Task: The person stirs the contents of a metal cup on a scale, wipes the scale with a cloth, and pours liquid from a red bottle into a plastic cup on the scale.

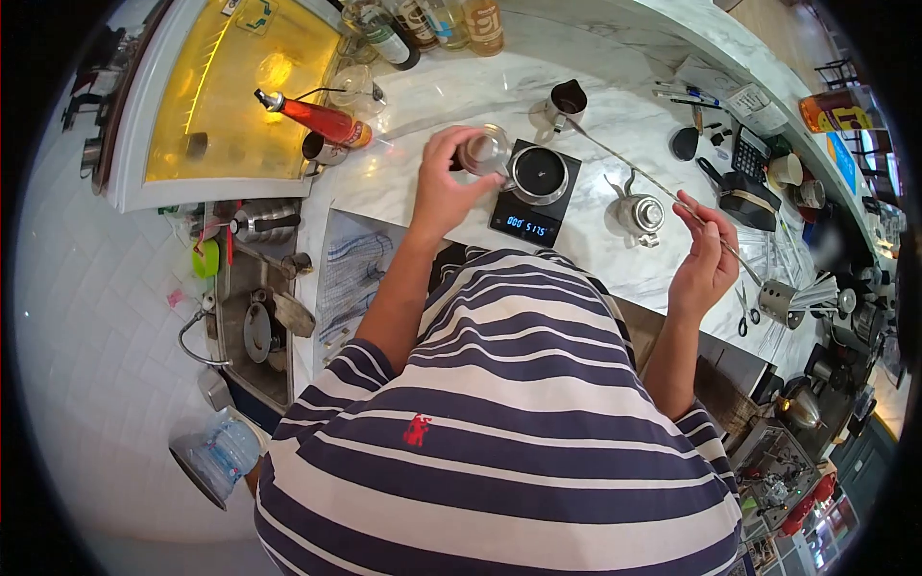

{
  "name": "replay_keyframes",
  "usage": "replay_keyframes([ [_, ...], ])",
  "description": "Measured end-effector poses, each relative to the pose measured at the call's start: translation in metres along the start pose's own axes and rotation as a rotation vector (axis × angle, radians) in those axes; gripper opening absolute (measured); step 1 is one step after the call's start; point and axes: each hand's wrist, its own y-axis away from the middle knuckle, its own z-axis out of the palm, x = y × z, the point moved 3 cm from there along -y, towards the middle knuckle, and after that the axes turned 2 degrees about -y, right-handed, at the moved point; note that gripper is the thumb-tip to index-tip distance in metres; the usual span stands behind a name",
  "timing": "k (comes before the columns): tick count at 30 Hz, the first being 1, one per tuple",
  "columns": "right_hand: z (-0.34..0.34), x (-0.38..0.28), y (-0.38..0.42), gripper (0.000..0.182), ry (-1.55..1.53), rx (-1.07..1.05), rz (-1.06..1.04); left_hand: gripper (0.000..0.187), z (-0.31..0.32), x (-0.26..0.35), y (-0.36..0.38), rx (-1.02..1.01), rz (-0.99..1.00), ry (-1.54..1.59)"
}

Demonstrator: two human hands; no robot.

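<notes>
My left hand (448, 188) is closed around a small clear glass (484, 151), just left of the black digital scale (524, 222). On the scale stands a round vessel of dark liquid (540, 175), and the display is lit in blue. In my right hand (704, 257), pinched between the fingers, is a long thin bar spoon (634, 167). One end of it reaches toward the metal pitcher (567, 100), the other toward a perforated metal holder (780, 302). Between my hands stands a small silver gooseneck kettle (641, 213).
A red squeeze bottle (322, 123) and several liquor bottles (480, 27) stand at the back left. Scissors (747, 315) lie by the holder. At right sit a calculator (749, 152) and a black box (749, 200). The sink (252, 288) is at far left.
</notes>
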Motion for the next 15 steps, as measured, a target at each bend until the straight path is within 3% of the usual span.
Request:
replay_keyframes([
  [3, 0.002, -0.003, 0.003, 0.029, 0.007, -0.018, -0.009, 0.062, -0.007, -0.04, 0.007, 0.192, -0.06, -0.204],
  [6, 0.007, -0.004, 0.006, 0.029, 0.002, -0.019, -0.012, 0.061, -0.007, -0.071, 0.013, 0.245, -0.038, -0.273],
  [15, 0.016, -0.001, 0.017, 0.027, 0.013, -0.081, 0.033, 0.063, 0.015, -0.086, 0.02, 0.196, -0.063, -0.327],
])
